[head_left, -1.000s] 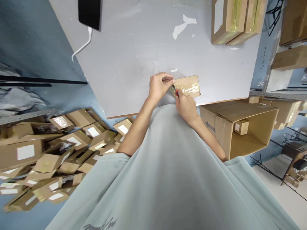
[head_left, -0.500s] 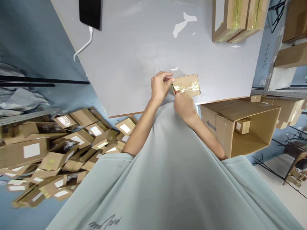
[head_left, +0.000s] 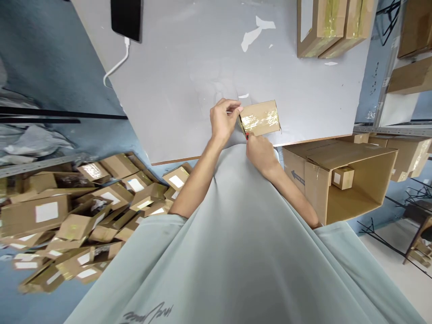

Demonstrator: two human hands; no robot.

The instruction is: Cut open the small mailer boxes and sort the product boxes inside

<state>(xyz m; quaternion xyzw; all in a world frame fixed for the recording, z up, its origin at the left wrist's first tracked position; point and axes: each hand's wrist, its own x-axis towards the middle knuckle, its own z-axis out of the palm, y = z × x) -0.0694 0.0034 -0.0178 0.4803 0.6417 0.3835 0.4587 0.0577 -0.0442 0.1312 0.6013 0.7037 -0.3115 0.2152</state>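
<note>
Right hand [head_left: 260, 151], grip clenched round red tool [head_left: 247, 135], left hand [head_left: 222, 119] at corner of taped carton [head_left: 259, 118], its grip unclear

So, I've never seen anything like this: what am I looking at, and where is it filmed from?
There's no machine here, just a person's two bare hands. One camera, worn on the head, looks forward and down, so you see their own shirt too. The left hand has its fingertips at one end of a small box. The right hand grips a red tool, mostly hidden, by that same end. Also on the table are a phone, a white cable plugged into it, and two taped boxes.
</note>
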